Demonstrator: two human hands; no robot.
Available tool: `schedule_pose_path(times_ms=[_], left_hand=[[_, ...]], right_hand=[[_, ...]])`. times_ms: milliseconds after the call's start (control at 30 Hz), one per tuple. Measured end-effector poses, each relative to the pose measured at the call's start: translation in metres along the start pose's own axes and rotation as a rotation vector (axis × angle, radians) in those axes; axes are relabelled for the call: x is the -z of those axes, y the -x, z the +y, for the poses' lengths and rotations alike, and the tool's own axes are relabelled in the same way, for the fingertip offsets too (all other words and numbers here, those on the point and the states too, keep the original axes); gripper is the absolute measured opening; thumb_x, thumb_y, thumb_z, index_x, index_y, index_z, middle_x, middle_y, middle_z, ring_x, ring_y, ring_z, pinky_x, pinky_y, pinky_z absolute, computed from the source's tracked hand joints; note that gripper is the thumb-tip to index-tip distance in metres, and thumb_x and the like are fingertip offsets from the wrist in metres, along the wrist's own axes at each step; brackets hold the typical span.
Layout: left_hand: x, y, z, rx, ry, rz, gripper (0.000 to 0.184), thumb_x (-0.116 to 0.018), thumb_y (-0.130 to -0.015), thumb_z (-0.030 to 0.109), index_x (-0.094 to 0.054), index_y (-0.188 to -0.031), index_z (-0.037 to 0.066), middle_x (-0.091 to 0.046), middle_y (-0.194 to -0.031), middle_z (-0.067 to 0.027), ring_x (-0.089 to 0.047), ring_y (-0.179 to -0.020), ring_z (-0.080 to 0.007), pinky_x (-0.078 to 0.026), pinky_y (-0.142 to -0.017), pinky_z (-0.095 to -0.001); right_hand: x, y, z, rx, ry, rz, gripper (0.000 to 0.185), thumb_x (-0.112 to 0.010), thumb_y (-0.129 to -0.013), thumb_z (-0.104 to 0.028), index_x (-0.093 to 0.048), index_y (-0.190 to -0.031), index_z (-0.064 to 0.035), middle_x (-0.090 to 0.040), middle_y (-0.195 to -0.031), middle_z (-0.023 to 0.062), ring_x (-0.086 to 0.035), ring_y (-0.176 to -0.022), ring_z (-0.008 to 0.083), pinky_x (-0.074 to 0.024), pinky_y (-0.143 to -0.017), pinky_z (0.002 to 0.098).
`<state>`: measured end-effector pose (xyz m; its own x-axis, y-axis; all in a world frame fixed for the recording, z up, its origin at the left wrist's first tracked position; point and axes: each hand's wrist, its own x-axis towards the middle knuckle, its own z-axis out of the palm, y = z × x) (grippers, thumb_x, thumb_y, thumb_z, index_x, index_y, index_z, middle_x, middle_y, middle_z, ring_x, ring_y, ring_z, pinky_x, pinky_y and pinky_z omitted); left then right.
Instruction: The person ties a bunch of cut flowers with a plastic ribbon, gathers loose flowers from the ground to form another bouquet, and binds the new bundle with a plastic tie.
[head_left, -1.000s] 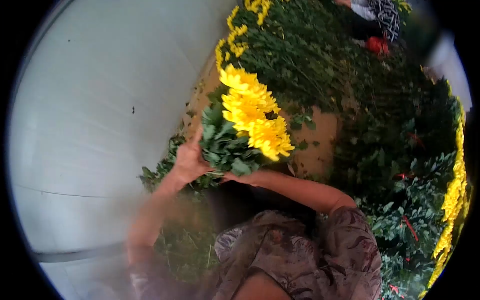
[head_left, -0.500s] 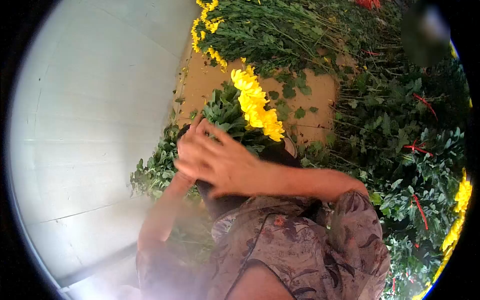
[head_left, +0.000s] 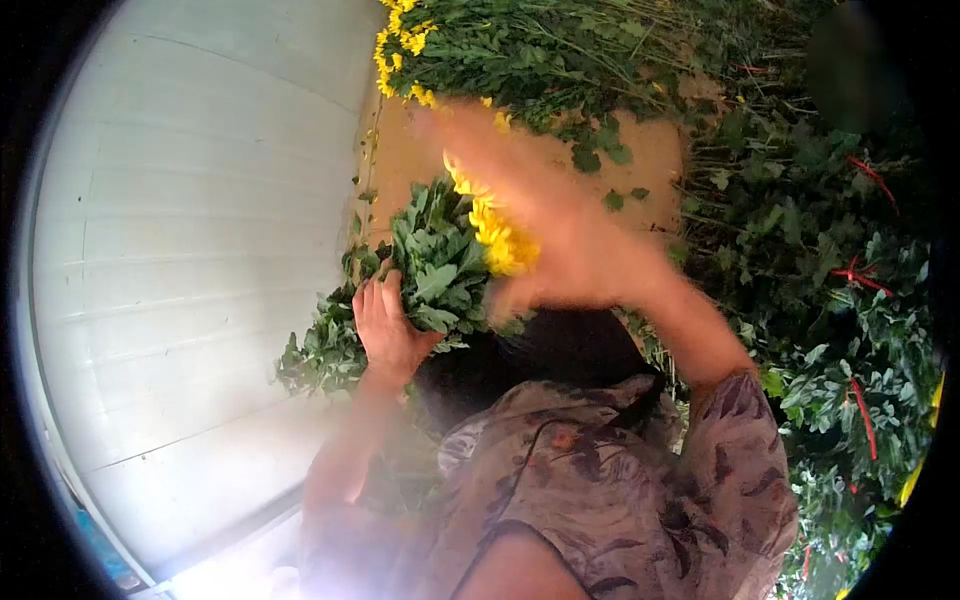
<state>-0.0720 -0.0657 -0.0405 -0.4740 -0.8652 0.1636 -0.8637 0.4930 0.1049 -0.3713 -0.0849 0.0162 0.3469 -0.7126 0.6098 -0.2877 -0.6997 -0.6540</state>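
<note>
A leafy bunch of yellow chrysanthemums (head_left: pixel 435 250) lies across my lap, its flower heads facing right. My left hand (head_left: pixel 388 325) is wrapped round the leafy part on the near left side, fingers curled over the leaves. My right hand (head_left: pixel 560 235) is blurred by motion and passes over the yellow heads, covering part of them. Its thumb points low and its fingers stretch far up to the left, wide apart. Whether the palm touches the petals I cannot tell.
A pale panel wall (head_left: pixel 210 250) rises at my left. Brown cardboard (head_left: pixel 640 165) with loose leaves lies ahead. Cut chrysanthemum stems (head_left: pixel 560 60) are heaped beyond it. Bunches with red ties (head_left: pixel 865 420) are stacked along my right.
My hands were together at the bunch's left side. The right hand has swung away to the right and up across the flower heads. The left hand stays at the leaves.
</note>
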Motion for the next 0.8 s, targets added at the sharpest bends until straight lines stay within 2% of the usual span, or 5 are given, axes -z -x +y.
schedule_pose_path(times_ms=[133, 167, 400, 600, 800], left_hand=[[0.017, -0.017, 0.020, -0.137, -0.116, -0.034, 0.119, -0.091, -0.038, 0.025, -0.033, -0.140, 0.010, -0.056, -0.102, -0.0158, -0.052, -0.102, -0.0406, -0.035, -0.098, -0.0539], [0.015, -0.015, 0.018, -0.074, -0.094, -0.111, 0.120, -0.090, -0.040, 0.032, -0.031, -0.144, 0.017, -0.042, -0.135, -0.0197, -0.040, -0.125, -0.0393, -0.024, -0.106, -0.0583], [0.023, -0.031, 0.032, 0.002, -0.034, -0.052, 0.126, -0.091, -0.037, 0.030, -0.026, -0.144, 0.016, -0.015, -0.151, -0.0251, -0.022, -0.137, -0.0429, -0.020, -0.106, -0.0623], [0.015, -0.040, 0.041, 0.041, -0.116, -0.120, 0.128, -0.091, -0.041, 0.034, -0.020, -0.145, 0.010, -0.012, -0.151, -0.0256, -0.017, -0.138, -0.0451, -0.022, -0.104, -0.0637], [0.004, -0.047, 0.023, 0.089, -0.059, -0.301, 0.113, -0.090, -0.044, 0.031, -0.030, -0.138, 0.008, -0.039, -0.136, -0.0166, -0.042, -0.122, -0.0390, -0.037, -0.098, -0.0480]], right_hand=[[0.024, -0.031, 0.064, -0.176, 0.047, 0.148, 0.079, -0.048, -0.087, -0.041, -0.016, -0.148, 0.0002, -0.016, -0.154, 0.0200, -0.016, -0.143, 0.0319, -0.0127, -0.117, 0.0400], [0.012, -0.036, 0.074, -0.266, 0.060, 0.132, 0.075, -0.044, -0.088, -0.035, -0.015, -0.148, 0.0005, -0.016, -0.154, 0.0201, -0.014, -0.143, 0.0309, -0.0124, -0.117, 0.0400], [-0.027, -0.040, 0.074, -0.215, -0.221, -0.141, 0.091, -0.024, -0.092, -0.067, -0.001, -0.148, 0.0019, -0.002, -0.155, 0.0220, -0.001, -0.144, 0.0316, -0.0083, -0.117, 0.0398], [-0.051, -0.039, 0.101, -0.319, -0.229, -0.280, 0.099, -0.028, -0.090, -0.070, -0.001, -0.145, 0.0079, -0.004, -0.153, 0.0272, -0.003, -0.144, 0.0326, -0.0089, -0.117, 0.0387], [-0.049, -0.036, 0.009, 0.012, 0.289, -0.038, 0.093, -0.070, -0.073, -0.055, -0.033, -0.142, -0.0049, -0.036, -0.142, 0.0217, -0.025, -0.138, 0.0362, -0.0131, -0.114, 0.0527]])
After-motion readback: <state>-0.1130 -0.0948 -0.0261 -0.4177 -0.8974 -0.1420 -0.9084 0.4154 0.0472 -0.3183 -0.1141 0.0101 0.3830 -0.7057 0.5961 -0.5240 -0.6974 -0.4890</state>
